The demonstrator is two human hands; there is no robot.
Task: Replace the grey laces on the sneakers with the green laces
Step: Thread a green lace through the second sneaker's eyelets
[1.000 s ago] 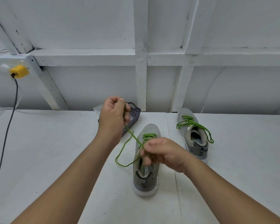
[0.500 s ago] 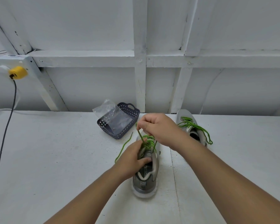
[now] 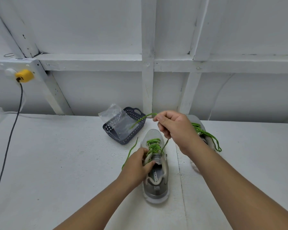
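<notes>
Raised right hand [image 3: 175, 128] pulls green lace [image 3: 154, 146] taut.

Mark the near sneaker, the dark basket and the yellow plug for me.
near sneaker [image 3: 156, 188]: head view, on its grey heel.
dark basket [image 3: 113, 132]: head view, on its perforated near wall.
yellow plug [image 3: 24, 75]: head view, on the plug's yellow body at the wall socket.

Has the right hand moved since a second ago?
Yes. The right hand has gone from over the near sneaker's collar up and away, pulling the green lace level with the basket rim.
</notes>
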